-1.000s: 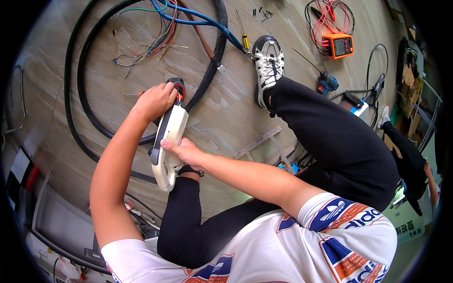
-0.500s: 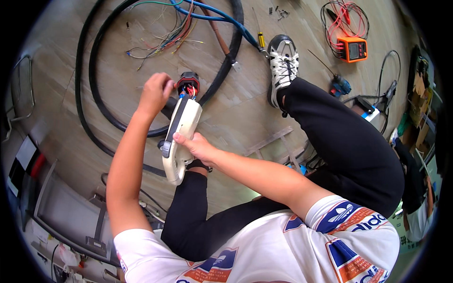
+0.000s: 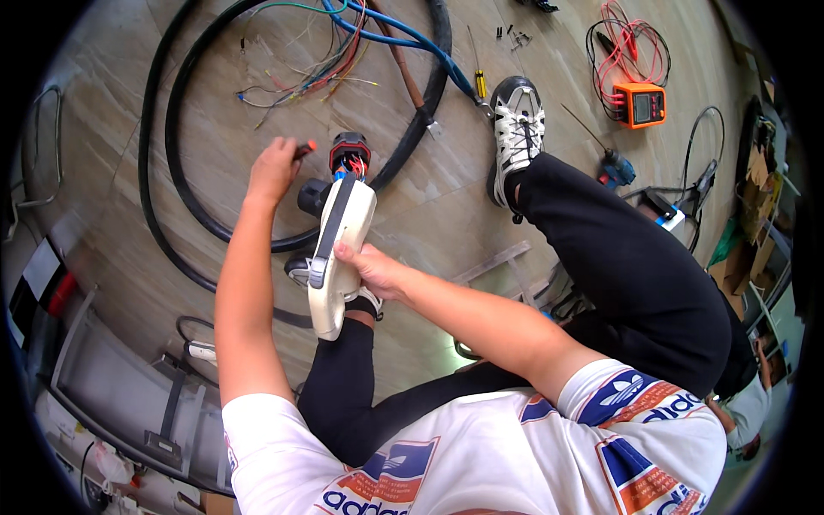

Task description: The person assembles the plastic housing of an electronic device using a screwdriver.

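My right hand (image 3: 374, 271) grips a white housing with a dark grey strip (image 3: 339, 240), thumb over its side. At the housing's far end a black round connector (image 3: 349, 146) with a red ring has coloured wires (image 3: 354, 169) running into it. My left hand (image 3: 273, 172), to the left of the connector and apart from it, holds a small tool with a red-orange end (image 3: 305, 148); the rest of the tool is hidden or blurred. A dark cylindrical part (image 3: 313, 199) lies beside the housing.
Thick black cable loops (image 3: 176, 129), loose wires, a yellow screwdriver (image 3: 481, 84), small screws, an orange meter (image 3: 639, 106) with leads and a blue drill (image 3: 615, 168) lie on the tiled floor. A metal frame is at lower left, cardboard (image 3: 757, 193) and another person (image 3: 745, 410) at right.
My left hand has left the connector, moving left, and now shows the red-ended tool. My right hand still grips the housing. The other person at right has shifted lower in view.
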`<control>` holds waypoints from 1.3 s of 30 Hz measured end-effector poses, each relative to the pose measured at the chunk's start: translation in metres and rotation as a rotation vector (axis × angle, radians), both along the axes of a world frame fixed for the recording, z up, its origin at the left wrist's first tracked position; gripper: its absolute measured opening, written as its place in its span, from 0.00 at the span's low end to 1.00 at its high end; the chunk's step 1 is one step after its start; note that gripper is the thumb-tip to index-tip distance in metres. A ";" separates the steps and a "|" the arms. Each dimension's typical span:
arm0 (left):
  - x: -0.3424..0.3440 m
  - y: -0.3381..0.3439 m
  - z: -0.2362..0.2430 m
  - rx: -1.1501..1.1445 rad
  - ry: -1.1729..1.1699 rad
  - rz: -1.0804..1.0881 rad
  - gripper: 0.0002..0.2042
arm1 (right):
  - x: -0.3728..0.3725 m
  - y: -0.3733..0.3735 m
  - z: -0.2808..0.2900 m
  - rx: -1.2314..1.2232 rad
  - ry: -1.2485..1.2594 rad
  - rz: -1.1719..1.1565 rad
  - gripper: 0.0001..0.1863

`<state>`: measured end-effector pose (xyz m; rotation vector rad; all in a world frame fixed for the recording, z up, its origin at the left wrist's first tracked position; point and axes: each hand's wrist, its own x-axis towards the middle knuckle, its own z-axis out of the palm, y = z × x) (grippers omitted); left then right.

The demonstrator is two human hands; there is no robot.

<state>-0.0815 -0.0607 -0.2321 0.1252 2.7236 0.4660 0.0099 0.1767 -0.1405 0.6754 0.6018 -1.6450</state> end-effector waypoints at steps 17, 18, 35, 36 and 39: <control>0.074 0.099 0.266 0.428 0.242 0.826 0.14 | 0.031 -0.015 -0.003 0.039 -0.016 -0.268 0.48; 0.074 0.102 0.280 0.428 0.223 0.817 0.14 | 0.031 -0.015 -0.004 0.025 -0.009 -0.262 0.48; 0.034 0.146 0.213 0.065 -0.007 0.723 0.15 | 0.036 -0.015 -0.001 0.183 -0.014 -0.156 0.53; 0.032 0.146 0.208 0.049 -0.028 0.698 0.15 | 0.034 -0.015 -0.004 0.212 -0.004 -0.141 0.53; 0.032 0.143 0.197 0.026 -0.058 0.619 0.14 | 0.032 -0.013 -0.005 0.297 0.030 -0.076 0.53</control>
